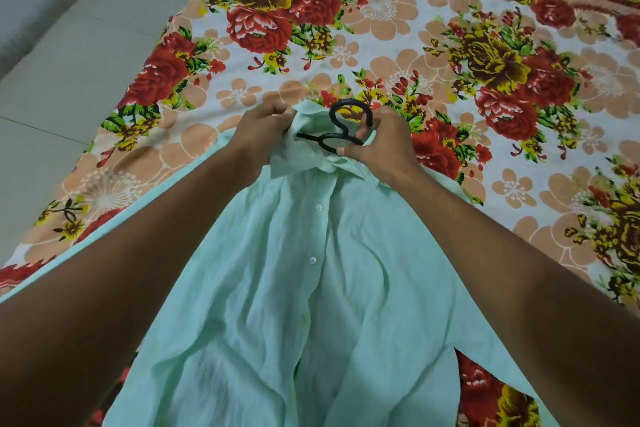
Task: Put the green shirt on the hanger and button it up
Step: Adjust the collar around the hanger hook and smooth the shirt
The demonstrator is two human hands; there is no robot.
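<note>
The pale green shirt (294, 288) lies front up on the flowered bedsheet (398, 28), collar pointing away from me. White buttons run down its front placket. A black hanger (341, 126) sticks out of the neck opening, only its hook and neck showing; the rest is hidden inside the shirt. My left hand (258, 133) grips the left side of the collar. My right hand (382, 142) pinches the right side of the collar beside the base of the hook.
The bed's left edge runs diagonally, with a pale tiled floor (52, 62) beyond it. The sheet stretches far ahead and to the right of the shirt. My forearms cross over the shirt's shoulders.
</note>
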